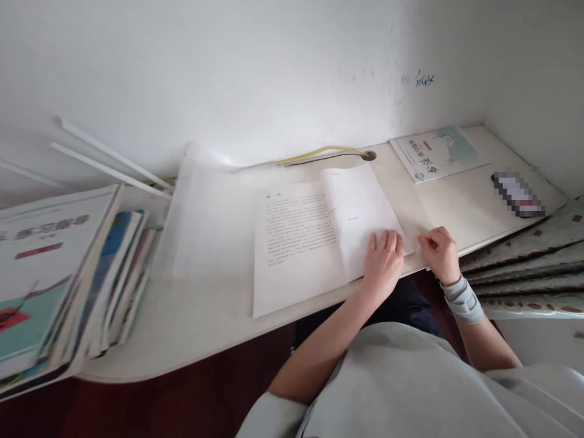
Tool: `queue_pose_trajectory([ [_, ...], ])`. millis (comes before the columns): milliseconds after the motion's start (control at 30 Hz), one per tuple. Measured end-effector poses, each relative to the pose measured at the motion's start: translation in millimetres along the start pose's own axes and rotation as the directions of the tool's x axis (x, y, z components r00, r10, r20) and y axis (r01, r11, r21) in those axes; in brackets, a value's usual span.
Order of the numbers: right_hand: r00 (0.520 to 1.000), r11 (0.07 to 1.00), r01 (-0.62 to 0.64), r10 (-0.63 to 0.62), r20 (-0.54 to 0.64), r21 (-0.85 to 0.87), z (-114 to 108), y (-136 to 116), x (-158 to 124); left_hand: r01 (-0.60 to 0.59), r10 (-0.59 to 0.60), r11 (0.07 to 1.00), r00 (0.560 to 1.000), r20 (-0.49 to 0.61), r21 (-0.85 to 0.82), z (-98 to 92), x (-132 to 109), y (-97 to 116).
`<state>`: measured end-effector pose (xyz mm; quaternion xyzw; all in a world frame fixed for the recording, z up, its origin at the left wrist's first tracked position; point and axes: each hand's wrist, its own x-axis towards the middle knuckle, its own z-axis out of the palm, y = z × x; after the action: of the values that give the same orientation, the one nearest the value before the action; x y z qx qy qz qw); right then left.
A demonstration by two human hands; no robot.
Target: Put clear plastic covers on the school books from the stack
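Observation:
An open book [296, 243] lies on the white desk, its left page filled with printed text. The right page [353, 207] is mostly blank with a small red line of print. My left hand [385, 258] rests on the lower part of that right page, fingers stretched out and flat. Just right of the page's corner, at the desk's front edge, is my right hand [440, 249]. Its fingers are curled closed, and whatever may be between them is hidden. A grey wrist band [463, 299] is wrapped around the right wrist.
A stack of books [59, 261] stands at the left end of the desk [201, 322]. At the right lie a booklet [440, 153] and a blurred phone [519, 194]. A yellow cable [326, 149] runs along the wall to a hole. Patterned curtain fabric [524, 261] hangs at the right.

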<state>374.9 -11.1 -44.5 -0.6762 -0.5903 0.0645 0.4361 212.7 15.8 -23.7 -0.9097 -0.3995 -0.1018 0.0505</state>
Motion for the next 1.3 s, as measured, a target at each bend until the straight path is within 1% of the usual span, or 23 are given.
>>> queue_pose_trajectory([
  [67,1.000,1.000,-0.006,0.005,0.009,0.008,-0.4,-0.8,-0.1,0.044,-0.043,0.998,0.999,-0.018,0.035,0.2,5.3,0.7],
  [133,1.000,1.000,-0.006,0.006,0.008,0.016,-0.4,-1.5,-0.3,0.044,-0.042,0.997,0.999,-0.033,0.061,1.3,9.8,2.8],
  [233,1.000,1.000,-0.002,0.002,-0.002,0.020,-0.5,-2.3,-0.5,-0.007,0.009,0.998,0.999,-0.031,0.069,2.9,12.1,7.6],
  [333,1.000,1.000,0.002,-0.001,-0.026,0.024,-0.3,-2.1,-0.5,-0.046,0.048,0.997,0.998,-0.034,0.054,2.1,8.4,11.5],
  [433,0.997,0.998,0.059,-0.060,-0.042,-0.028,1.9,0.2,-0.4,-0.070,0.072,0.997,0.996,-0.046,0.042,0.0,2.4,13.0],
  [533,0.990,0.973,0.144,-0.144,0.016,-0.181,6.2,4.1,-0.9,-0.109,0.111,0.993,0.993,-0.046,0.038,0.0,-2.1,12.3],
  [633,0.980,0.928,0.191,-0.163,0.112,-0.321,9.5,7.0,-2.4,-0.150,0.152,0.988,0.988,-0.039,0.036,1.1,-3.5,10.1],
  [800,0.968,0.889,0.221,-0.150,0.200,-0.401,8.5,7.1,-3.8,-0.188,0.189,0.982,0.982,-0.030,0.009,0.5,-1.8,8.6],
  [933,0.954,0.832,0.272,-0.167,0.249,-0.484,6.7,3.1,-3.8,-0.209,0.211,0.977,0.977,0.038,-0.051,-0.7,-4.4,6.2],
  [1000,0.949,0.803,0.292,-0.177,0.260,-0.520,6.7,0.2,-4.0,-0.247,0.258,0.961,0.962,0.090,-0.122,-5.1,-4.2,-2.0],
  [1067,0.948,0.783,0.300,-0.181,0.262,-0.545,7.1,-2.3,-4.5,-0.312,0.355,0.920,0.921,0.163,-0.239,-13.4,3.3,-18.2],
  [1133,0.950,0.774,0.297,-0.178,0.257,-0.559,7.8,-3.5,-5.0,-0.336,0.427,0.877,0.872,0.239,-0.344,-23.5,22.6,-42.3],
  [1167,0.950,0.773,0.296,-0.179,0.255,-0.561,8.2,-3.4,-5.2,-0.305,0.407,0.887,0.872,0.272,-0.347,-27.9,36.8,-56.4],
  [1233,0.949,0.771,0.301,-0.188,0.251,-0.561,9.0,-2.4,-5.6,-0.133,0.196,0.960,0.949,0.249,-0.247,-32.8,71.5,-85.1],
  [1267,0.949,0.769,0.306,-0.195,0.249,-0.562,9.4,-1.7,-5.8,-0.041,0.086,0.978,0.971,0.222,-0.203,-32.8,90.2,-98.3],
  [1300,0.948,0.765,0.311,-0.203,0.246,-0.564,9.8,-1.1,-6.0,0.055,-0.017,0.982,0.979,0.204,-0.181,-31.1,108.5,-110.0],
])
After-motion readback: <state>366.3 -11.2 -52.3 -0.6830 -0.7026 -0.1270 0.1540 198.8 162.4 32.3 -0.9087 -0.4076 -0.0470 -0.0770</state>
